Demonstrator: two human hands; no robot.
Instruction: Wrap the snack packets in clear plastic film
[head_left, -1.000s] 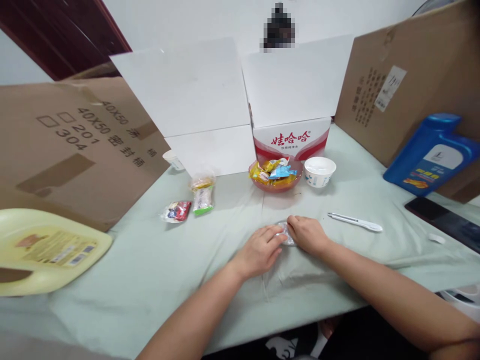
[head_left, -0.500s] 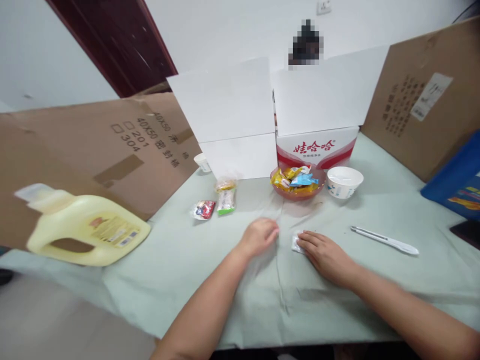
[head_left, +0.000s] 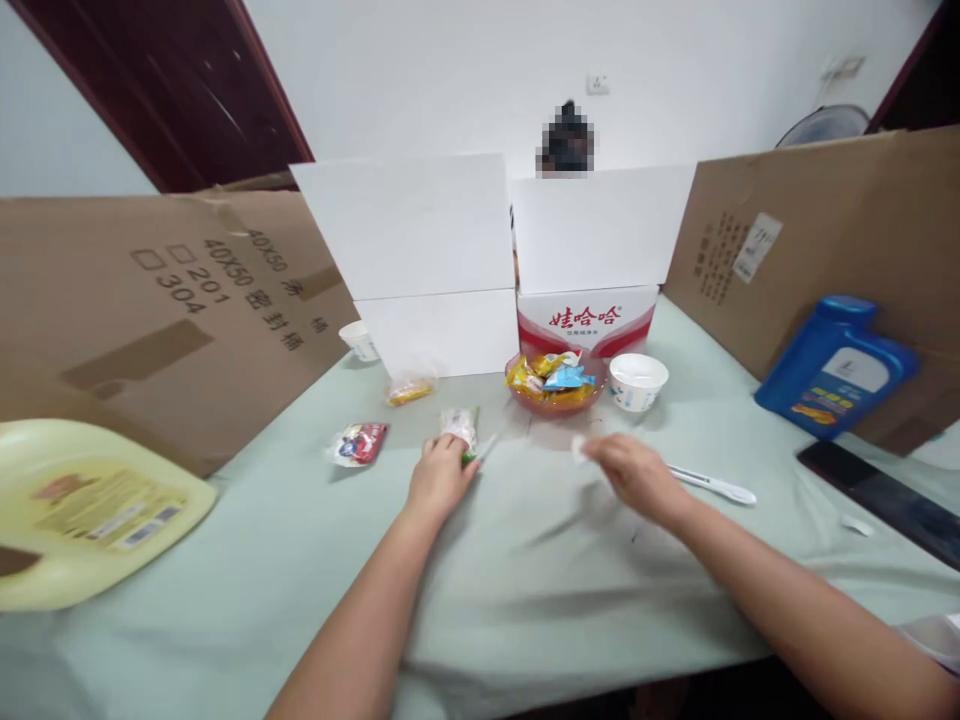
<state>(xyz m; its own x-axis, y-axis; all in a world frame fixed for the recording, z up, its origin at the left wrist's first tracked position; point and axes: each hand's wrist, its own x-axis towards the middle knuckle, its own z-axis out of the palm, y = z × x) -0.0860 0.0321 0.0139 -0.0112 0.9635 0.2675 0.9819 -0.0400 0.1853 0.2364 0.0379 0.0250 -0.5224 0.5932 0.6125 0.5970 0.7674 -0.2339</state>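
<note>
My left hand is closed round the lower end of a green-and-white snack packet lying on the pale green tablecloth. My right hand hovers just above the cloth and pinches a small clear wrapper at its fingertips. A white utility knife lies right behind that hand. Beyond both hands stand a red bowl of wrapped sweets and a white paper cup.
A red snack packet and a yellow one lie at the left. A yellow jug lies far left, a blue jug and a dark phone at right. Cardboard and white boxes wall the table.
My left hand has moved left from the clear wrapper and closed on the green-and-white packet. My right hand has lifted the clear wrapper off the cloth. The camera view has shifted.
</note>
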